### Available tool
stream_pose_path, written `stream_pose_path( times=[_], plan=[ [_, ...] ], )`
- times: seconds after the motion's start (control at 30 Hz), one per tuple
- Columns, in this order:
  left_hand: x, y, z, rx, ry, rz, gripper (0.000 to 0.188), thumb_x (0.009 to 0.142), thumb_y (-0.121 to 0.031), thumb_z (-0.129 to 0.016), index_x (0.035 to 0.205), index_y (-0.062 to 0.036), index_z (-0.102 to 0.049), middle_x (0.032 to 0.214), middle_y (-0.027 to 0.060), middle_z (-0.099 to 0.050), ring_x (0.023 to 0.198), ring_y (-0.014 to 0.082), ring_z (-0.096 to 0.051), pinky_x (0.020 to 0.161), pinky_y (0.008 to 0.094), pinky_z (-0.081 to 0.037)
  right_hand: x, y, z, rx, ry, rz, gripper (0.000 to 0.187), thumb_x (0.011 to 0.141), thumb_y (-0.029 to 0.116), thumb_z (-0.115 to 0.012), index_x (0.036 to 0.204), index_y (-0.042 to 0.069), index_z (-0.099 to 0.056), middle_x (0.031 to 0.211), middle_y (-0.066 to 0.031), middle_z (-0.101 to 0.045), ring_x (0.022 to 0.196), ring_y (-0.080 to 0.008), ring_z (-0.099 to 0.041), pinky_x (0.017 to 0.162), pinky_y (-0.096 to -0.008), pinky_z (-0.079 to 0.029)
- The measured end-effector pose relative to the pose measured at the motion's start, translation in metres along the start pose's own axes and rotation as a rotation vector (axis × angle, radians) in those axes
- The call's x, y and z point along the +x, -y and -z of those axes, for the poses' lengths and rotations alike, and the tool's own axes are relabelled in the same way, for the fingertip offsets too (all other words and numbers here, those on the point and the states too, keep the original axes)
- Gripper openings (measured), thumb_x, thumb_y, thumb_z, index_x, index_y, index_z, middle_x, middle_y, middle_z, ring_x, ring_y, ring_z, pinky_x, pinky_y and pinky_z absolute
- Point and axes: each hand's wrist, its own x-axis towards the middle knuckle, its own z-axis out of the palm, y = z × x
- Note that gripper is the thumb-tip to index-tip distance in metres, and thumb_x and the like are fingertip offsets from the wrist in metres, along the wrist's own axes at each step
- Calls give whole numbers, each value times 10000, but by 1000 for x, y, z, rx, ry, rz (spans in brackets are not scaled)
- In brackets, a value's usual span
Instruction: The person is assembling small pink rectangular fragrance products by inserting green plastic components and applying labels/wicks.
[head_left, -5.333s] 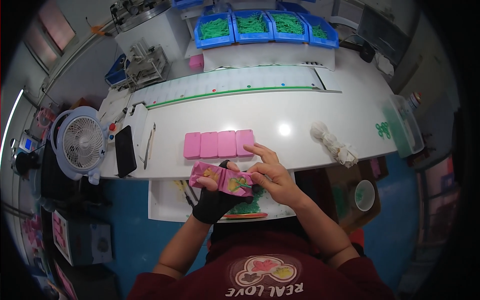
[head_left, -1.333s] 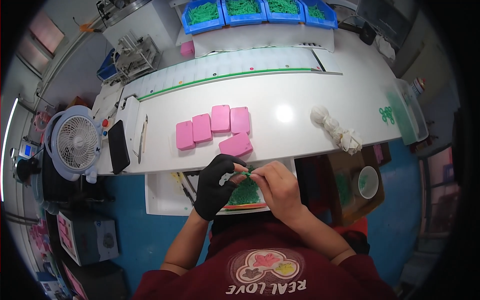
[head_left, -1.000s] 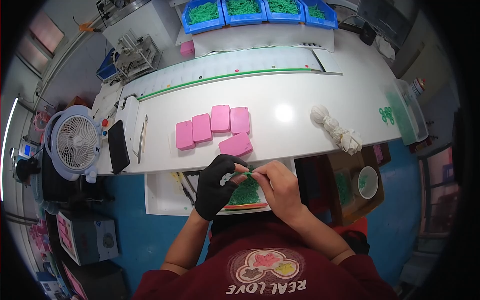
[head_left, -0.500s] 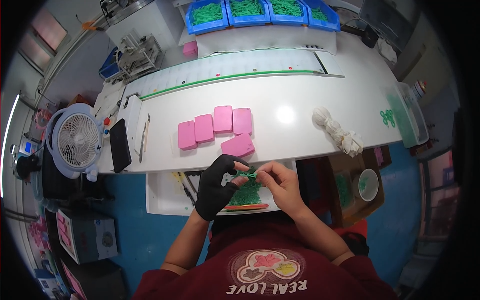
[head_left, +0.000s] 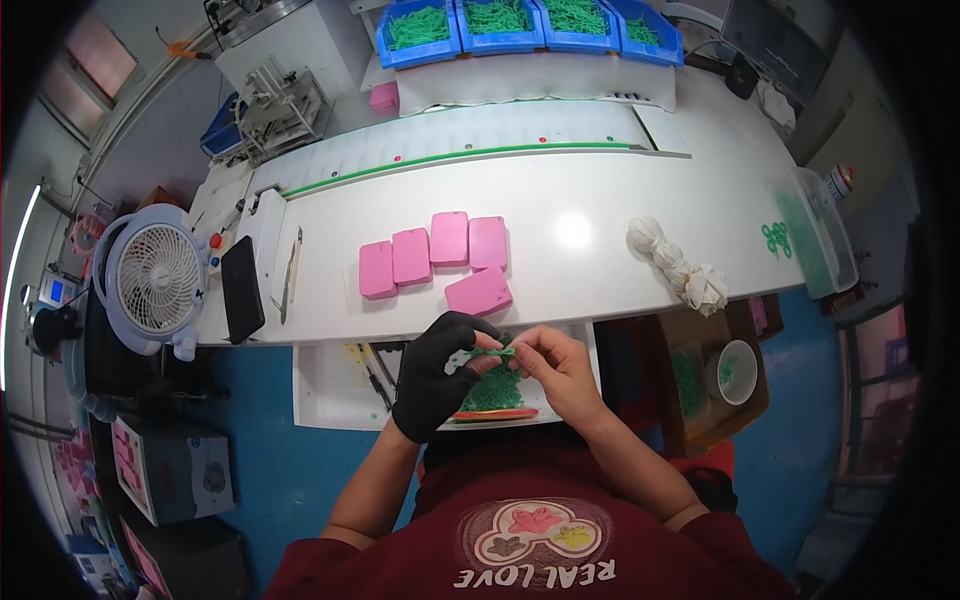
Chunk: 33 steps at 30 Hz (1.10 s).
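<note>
Over an open white drawer (head_left: 320, 398), both hands meet at a small green part (head_left: 495, 352) whose exact kind I cannot make out. My left hand (head_left: 432, 378), in a black glove with bare fingertips, pinches its left end between thumb and finger. The bare right hand (head_left: 560, 368) grips the other end with thumb and fingertips. Beneath them a heap of similar small green pieces (head_left: 490, 392) fills part of the drawer, partly hidden by the hands. A red-rimmed edge (head_left: 495, 414) shows in front of that heap.
Several pink blocks (head_left: 450, 240) lie on the white table (head_left: 580, 285). Behind them runs a belt (head_left: 430, 155) with small coloured dots; blue bins (head_left: 415, 50) hold green pieces. A fan (head_left: 155, 268) and black phone-like slab (head_left: 242, 290) are left, a white cloth bundle (head_left: 675, 265) right.
My left fingertips have drawn closer together on the green part, and it sits more level between both hands. The dots on the belt have shifted left. The view has moved slightly.
</note>
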Motion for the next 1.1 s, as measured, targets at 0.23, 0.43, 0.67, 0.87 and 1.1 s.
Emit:
stream_pose_path(
  times=[0.23, 0.43, 0.67, 0.87, 1.1],
  plan=[
    [-2, 4, 0, -16, 3, -1, 209, 725, -3, -727, 921, -28, -661, 947, 79, -645, 876, 195, -632, 788, 311, -495, 0, 1, 0, 166, 44, -128, 164, 975, 151, -573, 984, -2, -630, 849, -14, -637, 788, -60, -580, 686, -212, -465],
    [0, -6, 2, -3, -48, 41, 338, 719, -122, -792, 1012, -44, -642, 1000, 70, -614, 953, 177, -597, 830, 310, -473, -1, 18, -1, -42, -97, 10, 120, 950, 106, -600, 972, -4, -642, 824, -19, -642, 739, -59, -583, 638, -226, -458],
    [-1, 0, 4, 16, -15, 8, 221, 727, -82, -777, 920, -40, -678, 992, 74, -621, 958, 183, -592, 840, 313, -461, -2, 34, -9, -415, -144, 268, 71, 884, 38, -646, 932, -12, -661, 818, -95, -656, 709, -139, -631, 626, -255, -479],
    [-2, -1, 3, -42, -21, 33, 201, 710, -3, -763, 896, -43, -696, 994, 84, -625, 961, 197, -596, 852, 316, -460, -2, 29, -10, -427, -143, 287, 73, 882, 28, -645, 940, -13, -662, 827, -103, -658, 711, -153, -638, 628, -270, -490],
    [-4, -1, 3, -61, -17, 49, 209, 704, 0, -765, 898, -46, -699, 993, 84, -622, 968, 197, -595, 854, 318, -460, -3, 28, -12, -420, -149, 275, 75, 882, 25, -642, 943, -12, -664, 832, -107, -658, 707, -158, -637, 626, -272, -487]
  ],
)
